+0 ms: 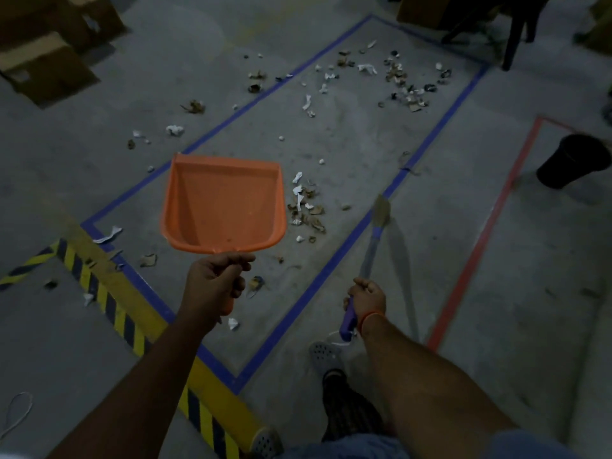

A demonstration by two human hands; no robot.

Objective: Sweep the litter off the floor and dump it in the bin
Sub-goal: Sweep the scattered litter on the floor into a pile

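My left hand grips the handle of an orange dustpan, held above the floor with nothing visible in its scoop. My right hand grips the purple handle of a small broom, whose bristles point down near the blue tape line. A pile of paper and brown scraps lies on the floor just right of the dustpan. More litter is scattered further away inside the blue-taped rectangle, and some lies outside it to the left. A black bin stands at the right.
Blue tape outlines a rectangle on the concrete floor; red tape runs to its right. A yellow-black striped strip crosses at lower left. Cardboard boxes stand at upper left, a chair leg at upper right. My feet are below.
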